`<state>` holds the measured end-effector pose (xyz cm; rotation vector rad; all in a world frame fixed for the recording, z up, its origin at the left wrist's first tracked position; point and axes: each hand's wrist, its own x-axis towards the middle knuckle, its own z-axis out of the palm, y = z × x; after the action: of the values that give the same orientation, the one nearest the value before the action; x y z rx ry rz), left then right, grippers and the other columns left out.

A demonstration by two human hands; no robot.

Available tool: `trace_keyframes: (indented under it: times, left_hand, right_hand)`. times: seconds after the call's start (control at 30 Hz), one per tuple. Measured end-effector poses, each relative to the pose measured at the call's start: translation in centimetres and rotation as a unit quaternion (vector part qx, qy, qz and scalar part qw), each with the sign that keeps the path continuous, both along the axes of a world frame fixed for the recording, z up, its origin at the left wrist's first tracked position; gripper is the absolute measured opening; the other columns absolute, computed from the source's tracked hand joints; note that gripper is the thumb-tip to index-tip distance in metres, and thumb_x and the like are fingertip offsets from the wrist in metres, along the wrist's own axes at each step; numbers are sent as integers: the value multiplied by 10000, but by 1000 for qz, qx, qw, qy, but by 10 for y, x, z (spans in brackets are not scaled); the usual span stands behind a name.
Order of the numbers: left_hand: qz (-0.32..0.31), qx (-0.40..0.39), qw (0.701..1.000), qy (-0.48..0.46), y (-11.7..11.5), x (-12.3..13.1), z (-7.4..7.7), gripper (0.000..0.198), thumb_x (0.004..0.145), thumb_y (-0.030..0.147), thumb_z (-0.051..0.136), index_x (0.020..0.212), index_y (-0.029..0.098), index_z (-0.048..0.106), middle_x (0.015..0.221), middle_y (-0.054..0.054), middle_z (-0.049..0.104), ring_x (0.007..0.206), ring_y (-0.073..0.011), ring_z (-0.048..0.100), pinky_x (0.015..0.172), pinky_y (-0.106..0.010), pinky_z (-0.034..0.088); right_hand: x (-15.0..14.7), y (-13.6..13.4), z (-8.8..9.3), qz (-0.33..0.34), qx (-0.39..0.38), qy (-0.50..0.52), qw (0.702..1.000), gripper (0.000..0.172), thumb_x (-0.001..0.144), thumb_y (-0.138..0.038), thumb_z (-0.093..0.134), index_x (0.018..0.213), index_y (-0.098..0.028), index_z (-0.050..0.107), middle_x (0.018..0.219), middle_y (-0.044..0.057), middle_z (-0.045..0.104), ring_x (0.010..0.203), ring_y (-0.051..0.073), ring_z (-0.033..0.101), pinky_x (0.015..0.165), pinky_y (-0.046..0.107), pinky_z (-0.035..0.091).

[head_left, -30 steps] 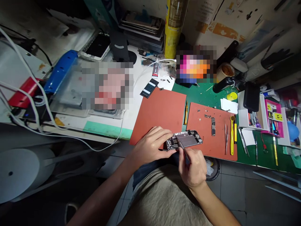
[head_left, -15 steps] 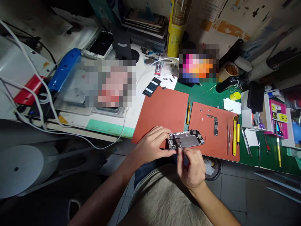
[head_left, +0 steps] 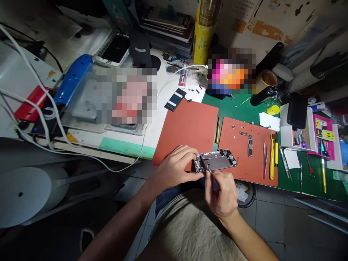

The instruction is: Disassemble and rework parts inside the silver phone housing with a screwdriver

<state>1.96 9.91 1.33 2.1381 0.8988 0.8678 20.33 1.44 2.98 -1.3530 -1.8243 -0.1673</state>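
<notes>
An opened phone housing (head_left: 220, 161), its metal inside showing, lies tilted over the front edge of the red-brown mats. Fingers and thumb of my left hand (head_left: 178, 165) grip its left end. My right hand (head_left: 221, 192) is closed round a slim metal hand tool with a ridged grip (head_left: 208, 168). The tool slants into the left part of the housing; its tip is too small to make out. Right of the housing, a phone logic board (head_left: 249, 145) rests on the right mat (head_left: 233, 127).
Tweezers (head_left: 265, 159), a yellow brush (head_left: 272, 157) and a brass-coloured screwdriver (head_left: 218, 129) lie around the right mat. White and pink boxes of tools (head_left: 320, 145) stand farther right. White cables (head_left: 49, 123) loop across the left side, beside blurred-out items. A bin (head_left: 246, 195) sits below the bench edge.
The view has shifted very slightly. Both hands, the phone housing and the metal tool keep practically the same position.
</notes>
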Motion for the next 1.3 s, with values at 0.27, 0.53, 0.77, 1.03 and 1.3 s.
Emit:
trace_keyframes:
  times: [0.27, 0.53, 0.77, 1.03, 1.3]
  left_hand:
    - [-2, 0, 1000, 3, 0, 0, 0, 302, 936, 327, 847, 1076, 213, 605, 1150, -79, 734, 1082, -261, 691, 961, -448, 585]
    - [1, 1, 1000, 2, 0, -1, 0, 300, 936, 330, 848, 1073, 218, 605, 1136, -73, 735, 1069, -259, 692, 953, -441, 586]
    - [-2, 0, 1000, 0, 0, -1, 2, 275, 939, 331, 841, 1058, 214, 622, 1123, -73, 746, 1062, -251, 695, 957, -432, 591]
    - [-4, -7, 1000, -1, 2, 0, 2, 269, 922, 269, 835, 1071, 218, 617, 1114, -72, 740, 1062, -263, 700, 956, -443, 587]
    - [-8, -3, 1000, 0, 2, -1, 4, 284, 927, 279, 848, 1098, 215, 631, 1111, -65, 747, 1061, -257, 697, 957, -430, 581]
  right_hand:
    - [0, 0, -1, -2, -3, -1, 1000, 354, 928, -16, 746, 1241, -109, 608, 899, 110, 742, 767, 192, 684, 670, 328, 575]
    - [2, -3, -3, 8, -13, -5, 1000, 377, 937, -30, 734, 1277, -124, 603, 937, 115, 752, 809, 199, 699, 699, 336, 584]
    - [6, -6, -6, 36, -20, -3, 999, 388, 925, -23, 727, 1289, -78, 602, 1034, 193, 756, 925, 254, 723, 757, 393, 611]
    - [6, -2, 2, 17, -6, -60, 998, 311, 946, -71, 745, 1228, -115, 621, 911, 113, 744, 756, 186, 657, 676, 325, 534]
    - [7, -5, -2, 53, -33, -33, 998, 358, 935, -69, 665, 1284, -117, 602, 1086, 185, 731, 958, 260, 702, 762, 402, 606]
